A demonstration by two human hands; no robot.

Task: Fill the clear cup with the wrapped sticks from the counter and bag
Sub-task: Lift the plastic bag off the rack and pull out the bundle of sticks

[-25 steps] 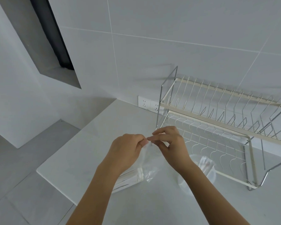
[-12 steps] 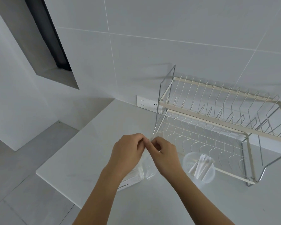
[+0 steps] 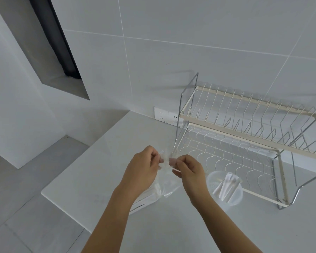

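- both forearms reach up from the bottom edge of the frame and meet just below its centre, above the white bench (image 3: 91, 172).
- left hand (image 3: 142, 168) is curled, knuckles up, thumb and fingertips pinched onto the top edge of the clear bag (image 3: 165, 181); its grip is clenched on the plastic.
- right hand (image 3: 189, 170) faces it from the right, fingers bent inward, also pinching the bag's top edge; the two grips sit close together with a small gap between them.
- the bag hangs down from the two hands, its lower part resting on the bench under the left wrist, with wrapped sticks (image 3: 144, 199) lying inside it.
- the clear cup (image 3: 226, 189) stands on the bench right of the right wrist, just in front of the wire dish rack (image 3: 244, 136); several white wrapped sticks lean in it.
- a wall socket (image 3: 167, 116) sits left of the rack on the tiled wall.
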